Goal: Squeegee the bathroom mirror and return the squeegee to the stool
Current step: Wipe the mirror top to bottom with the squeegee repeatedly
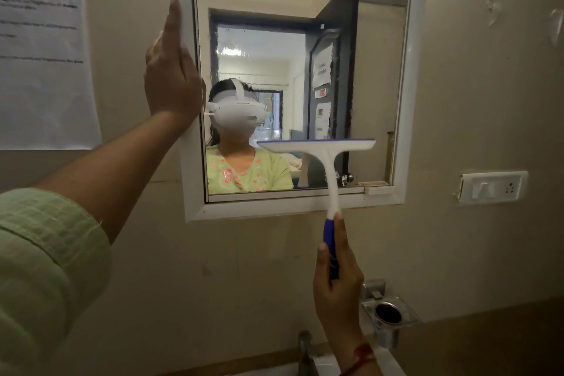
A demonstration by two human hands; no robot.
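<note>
The bathroom mirror (360, 49) hangs on the beige wall in a white frame (409, 101). A white squeegee (323, 151) with a blue handle lies against the lower right part of the glass, its blade level. My right hand (337, 281) grips the blue handle from below the frame. My left hand (171, 70) rests flat, fingers straight and pointing up, on the frame's left side. The stool is out of view.
A printed paper sheet (42, 52) is taped to the wall at left. A white switch plate (491, 186) sits right of the mirror. Below it are a metal holder (387, 313) and a tap (305, 351) over a sink edge.
</note>
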